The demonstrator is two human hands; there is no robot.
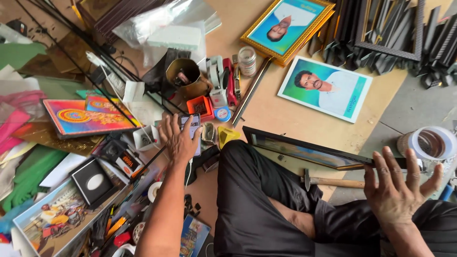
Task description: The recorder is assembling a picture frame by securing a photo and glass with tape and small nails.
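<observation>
Right hand [397, 190], fingers spread, steadies the black-framed picture [304, 152] at four o'clock; left hand [178, 138] grasps a smartphone [193, 124] on the cluttered brown board floor [285, 114].

Counts: 2 hands, left [178, 138] & right [397, 188]; 1 phone [190, 128]; 1 hammer [333, 182]; 3 portrait pics: gold-framed [285, 26] top centre, unframed [325, 88], black-framed [304, 153].

Hammer [333, 182] under framed picture [304, 153], beside knee [247, 166].
</observation>
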